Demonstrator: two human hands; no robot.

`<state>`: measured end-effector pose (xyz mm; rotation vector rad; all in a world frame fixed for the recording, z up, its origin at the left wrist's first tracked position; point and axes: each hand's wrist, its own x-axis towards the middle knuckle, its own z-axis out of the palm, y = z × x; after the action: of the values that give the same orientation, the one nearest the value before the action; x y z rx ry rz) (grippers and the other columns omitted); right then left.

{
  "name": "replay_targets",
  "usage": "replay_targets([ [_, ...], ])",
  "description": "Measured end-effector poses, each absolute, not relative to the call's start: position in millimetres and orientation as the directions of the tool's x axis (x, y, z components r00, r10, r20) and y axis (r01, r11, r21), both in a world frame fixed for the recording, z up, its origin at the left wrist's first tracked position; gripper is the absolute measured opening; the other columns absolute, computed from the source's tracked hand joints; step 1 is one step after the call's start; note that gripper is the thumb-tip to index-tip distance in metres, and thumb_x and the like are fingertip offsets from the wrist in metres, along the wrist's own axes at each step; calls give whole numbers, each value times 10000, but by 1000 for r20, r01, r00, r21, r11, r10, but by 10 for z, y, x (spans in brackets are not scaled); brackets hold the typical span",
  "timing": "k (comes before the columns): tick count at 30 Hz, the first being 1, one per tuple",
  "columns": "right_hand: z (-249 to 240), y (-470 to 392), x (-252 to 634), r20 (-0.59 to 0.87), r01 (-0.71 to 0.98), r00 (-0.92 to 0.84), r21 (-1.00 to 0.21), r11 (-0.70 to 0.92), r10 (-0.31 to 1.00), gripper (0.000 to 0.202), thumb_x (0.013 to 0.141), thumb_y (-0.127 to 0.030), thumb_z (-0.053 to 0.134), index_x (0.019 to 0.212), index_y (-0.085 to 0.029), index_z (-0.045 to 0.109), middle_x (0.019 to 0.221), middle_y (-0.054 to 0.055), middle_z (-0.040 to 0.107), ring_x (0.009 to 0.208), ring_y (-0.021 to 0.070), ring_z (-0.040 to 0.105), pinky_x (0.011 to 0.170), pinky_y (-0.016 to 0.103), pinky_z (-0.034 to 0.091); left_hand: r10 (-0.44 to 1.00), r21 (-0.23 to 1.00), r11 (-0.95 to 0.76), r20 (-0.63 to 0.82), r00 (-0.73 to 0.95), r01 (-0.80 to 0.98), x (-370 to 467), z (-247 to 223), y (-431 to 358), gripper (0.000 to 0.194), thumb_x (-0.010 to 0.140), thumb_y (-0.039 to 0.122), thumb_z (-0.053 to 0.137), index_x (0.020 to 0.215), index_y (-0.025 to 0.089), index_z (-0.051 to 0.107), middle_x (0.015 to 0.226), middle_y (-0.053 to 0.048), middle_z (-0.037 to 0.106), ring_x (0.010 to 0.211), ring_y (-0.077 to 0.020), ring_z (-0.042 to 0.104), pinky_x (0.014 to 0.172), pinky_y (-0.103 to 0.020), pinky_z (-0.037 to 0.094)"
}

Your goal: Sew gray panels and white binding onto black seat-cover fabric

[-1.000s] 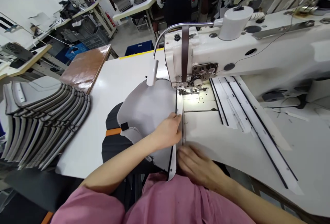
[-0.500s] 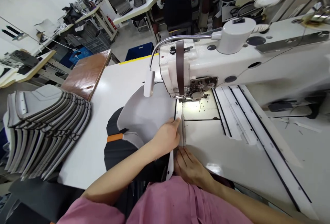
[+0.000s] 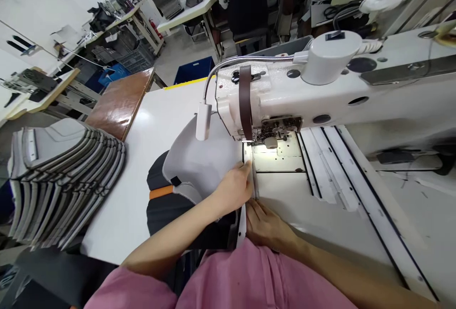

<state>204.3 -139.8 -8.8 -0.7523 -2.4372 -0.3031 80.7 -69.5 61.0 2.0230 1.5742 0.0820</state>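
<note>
Cloth, grey and curved, has crept a little closer to the sewing machine over the last second: its black tab now sits nearer the level of the needle area. The left hand's fingertips have come closer to that area too, so the piece seems to be feeding through slowly. The view has also shifted, leaving the machine lower in sight.

The left hand, fingers drawn narrow, lies over the white strip along the cloth's right edge, just short of the machine on the tabletop. The right hand was blurred a second ago and is clearer now, its fingers together against the strip's right side, just behind the left. Whether either of the hands pinches the strip or only presses it, I cannot tell.

The needle and the stitching are hidden under the machine head. The left hand covers the middle of the strip, the left forearm crosses the dark cloth, and the fingertips of the right hand are partly out of sight.
</note>
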Motion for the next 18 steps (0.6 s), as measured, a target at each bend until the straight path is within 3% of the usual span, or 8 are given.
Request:
replay_targets([
  [4, -64, -1307, 2038, 551, 536, -709, 15, 844, 440, 222, 753, -21, 441, 797, -64, 654, 837, 195, 679, 827, 249, 663, 760, 365, 562, 910, 407, -154, -297, 290, 900, 826, 599, -592, 461, 746, 22, 406, 1188, 69, 527, 906, -92, 552, 793, -188, 549, 765, -303, 473],
  [8, -36, -1209, 2040, 512, 507, -726, -50, 860, 458, 232, 770, -55, 448, 830, -21, 670, 868, 251, 671, 884, 294, 656, 806, 410, 552, 914, 343, -156, -305, 267, 926, 846, 620, -456, 281, 752, 38, 417, 958, 114, 591, 820, -66, 539, 746, -178, 528, 723, -287, 444],
  [13, -33, -1057, 2022, 465, 498, -735, -124, 858, 494, 319, 799, -93, 421, 989, 15, 653, 946, 280, 663, 977, 315, 630, 854, 439, 533, 920, 336, -162, -290, 265, 928, 871, 620, -227, 147, 708, 47, 434, 651, 160, 508, 690, -29, 484, 654, -146, 470, 641, -259, 381],
  [18, -75, -1123, 2084, 478, 600, -655, -144, 787, 586, 412, 799, -48, 394, 1159, 39, 576, 1107, 284, 624, 1118, 317, 571, 925, 457, 496, 935, 311, -173, -247, 256, 934, 866, 586, -225, 142, 701, 54, 431, 640, 164, 497, 694, -38, 489, 676, -153, 484, 653, -263, 395],
])
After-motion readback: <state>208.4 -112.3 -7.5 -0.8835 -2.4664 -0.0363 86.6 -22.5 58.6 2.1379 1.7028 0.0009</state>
